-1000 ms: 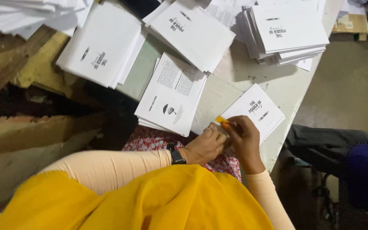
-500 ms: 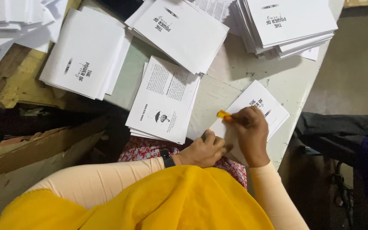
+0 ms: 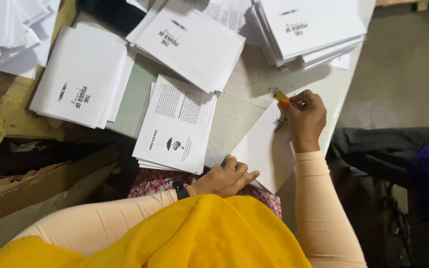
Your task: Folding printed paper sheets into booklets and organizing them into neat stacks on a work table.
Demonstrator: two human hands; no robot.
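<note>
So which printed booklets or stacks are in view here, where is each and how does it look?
Folded booklet: white, under both hands, the right hand holding a yellow tool.
Open stack: centre, dense text, small emblem.
Cover stack: left, white, black title.
Tall stack: top right, white.

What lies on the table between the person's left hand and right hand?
In the head view, only the white folded booklet spans that stretch: the left hand pins its near corner, and the right hand presses a small yellow tool at its far edge.

Five booklet stacks (image 3: 177,124), one folded booklet (image 3: 264,149), one yellow tool (image 3: 280,96), two hands (image 3: 227,178).
</note>
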